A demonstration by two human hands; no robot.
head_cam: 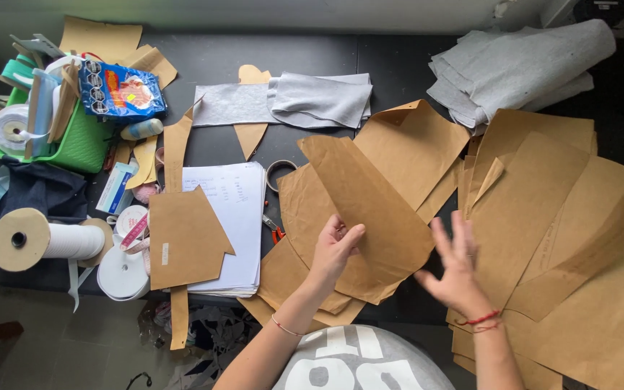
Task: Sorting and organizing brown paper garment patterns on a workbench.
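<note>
Seen from above: a person at a dark table [398, 65] sorts brown paper pattern pieces. The L hand [335, 245] pinches the lower-left edge of one long pattern piece [369, 209], thumb on top, fingers curled under, so it's closed on the paper. The piece's long axis runs diagonally, from upper left, near a tape roll [280, 173], down to lower right, where its rounded end sits just in front of the person. It lies on top of a paper stack [297, 271] and overlaps a folded piece [413, 144] behind it.

The R hand [456, 263] is blurred, fingers spread wide, palm down, holding nothing. It hangs betw. the held piece's lower-right end and the big spread of pieces [564, 238] on the right, just beside both; whether it touches either can't be told thru the blur. So the L hand is the one on the piece, and the R is nearest its free far end.

Elsewhere: grey fabric [521, 65] is piled at top right, w/ a flatter grey strip [283, 101] at top centre. White sheets [232, 217] under an arrow-shaped card [185, 235] sit left of centre. Far left are a green basket [81, 137] of tools, a blue packet [120, 90], and a spool of white tape [37, 238].
</note>
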